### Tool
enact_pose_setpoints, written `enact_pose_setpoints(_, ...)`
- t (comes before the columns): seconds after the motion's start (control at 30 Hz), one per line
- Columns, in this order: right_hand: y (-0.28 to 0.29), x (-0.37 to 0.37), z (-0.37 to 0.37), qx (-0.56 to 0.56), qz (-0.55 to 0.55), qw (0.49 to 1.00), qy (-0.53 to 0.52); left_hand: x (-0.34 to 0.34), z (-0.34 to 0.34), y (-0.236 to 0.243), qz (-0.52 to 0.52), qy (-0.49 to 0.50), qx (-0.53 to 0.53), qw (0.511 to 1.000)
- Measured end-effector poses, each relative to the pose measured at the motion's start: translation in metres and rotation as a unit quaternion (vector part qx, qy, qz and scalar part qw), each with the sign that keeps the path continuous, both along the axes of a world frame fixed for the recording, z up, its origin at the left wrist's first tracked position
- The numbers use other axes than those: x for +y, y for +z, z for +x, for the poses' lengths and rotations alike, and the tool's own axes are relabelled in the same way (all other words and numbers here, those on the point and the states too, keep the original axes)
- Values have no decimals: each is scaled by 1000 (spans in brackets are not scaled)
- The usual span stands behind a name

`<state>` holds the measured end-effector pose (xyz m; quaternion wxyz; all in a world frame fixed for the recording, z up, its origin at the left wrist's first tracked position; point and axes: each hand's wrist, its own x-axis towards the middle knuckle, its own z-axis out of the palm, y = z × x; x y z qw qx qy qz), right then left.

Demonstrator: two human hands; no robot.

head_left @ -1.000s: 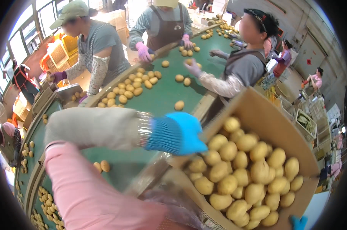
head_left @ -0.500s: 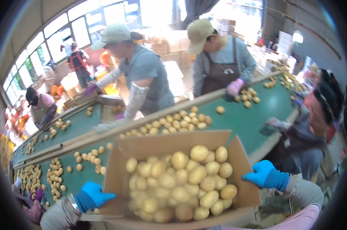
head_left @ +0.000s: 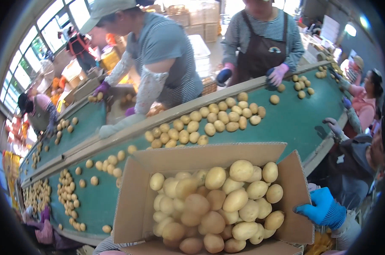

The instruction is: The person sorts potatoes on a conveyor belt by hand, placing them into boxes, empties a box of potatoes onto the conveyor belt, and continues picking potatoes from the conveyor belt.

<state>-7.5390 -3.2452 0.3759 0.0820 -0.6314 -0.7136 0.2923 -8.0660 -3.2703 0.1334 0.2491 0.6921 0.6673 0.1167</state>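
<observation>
An open cardboard box (head_left: pixel 135 191) fills the lower middle, tilted, its flaps spread. Inside lies a heap of pale yellow and brownish oval produce (head_left: pixel 235 199), potato-like; I cannot tell the exact kind. My right hand (head_left: pixel 326 209), in a blue knitted glove, grips the right flap at its outer edge. My left hand is out of view; the box's left wall shows without it. Just beyond the box runs a green conveyor belt (head_left: pixel 281 121) with a loose band of the same produce (head_left: pixel 218 117) on it.
Across the belt stand a person in a light cap (head_left: pixel 158 46) and a person in a brown apron (head_left: pixel 264 46). More people sit or stand along the right side (head_left: pixel 364 102) and at the far left. A raised rail (head_left: pixel 158 114) divides the belt. White crates (head_left: pixel 199 55) stand behind.
The box now shows farther right in view. My left hand, which was at the box's left edge, has gone out of view. My right hand stays on the right flap.
</observation>
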Motion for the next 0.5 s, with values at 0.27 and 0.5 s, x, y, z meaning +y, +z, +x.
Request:
enact_pose_setpoints(0.27,21,-46,-41,-98,-120,978,-139,-8,31,-28,78,18,-34,996)
enact_pose_setpoints(0.5,50,20,-37,-188,-112,974,-61,3,46,-28,82,52,-68,993)
